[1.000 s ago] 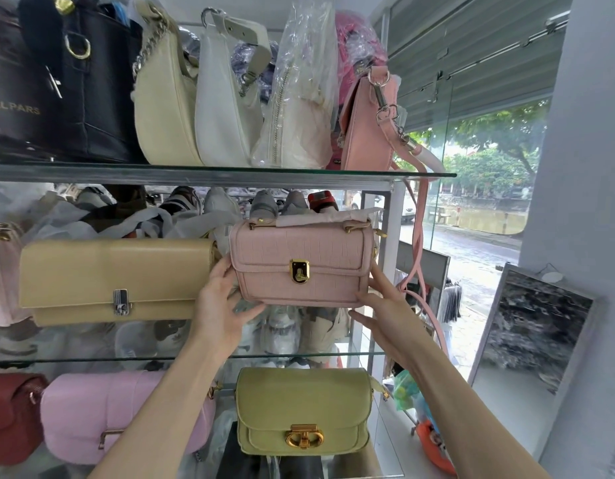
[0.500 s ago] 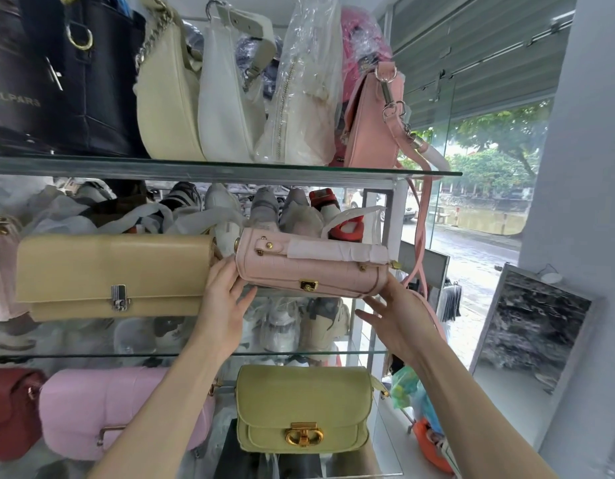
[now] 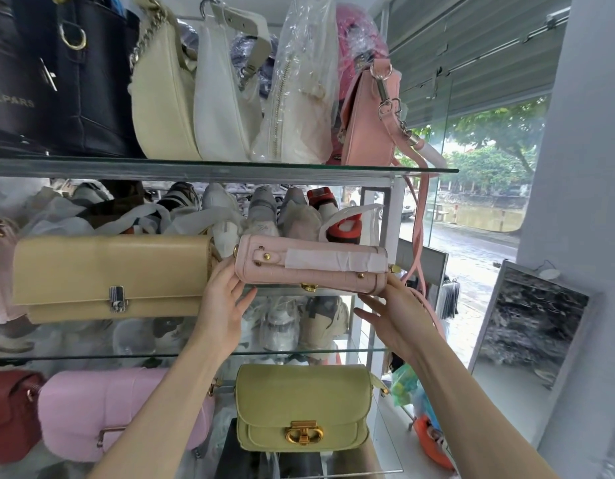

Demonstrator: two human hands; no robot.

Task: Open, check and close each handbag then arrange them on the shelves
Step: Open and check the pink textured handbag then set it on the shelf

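While both hands hold the pale pink bag [image 3: 311, 267] at the middle shelf [image 3: 126, 356], it lies tipped, top face up, gold clasp [image 3: 310, 288] closed. Left hand [image 3: 223, 305]: fingers spread along the bag's left end and underside. Right hand [image 3: 399, 314]: fingers loosely spread under the right end; contact there can't be confirmed. Yellow clutch [image 3: 109, 274] just beside it, green bag [image 3: 301, 406] and pink bag [image 3: 119, 413] below look placed. Judgement: this one still needs seating upright; whether others remain unchecked is unknown
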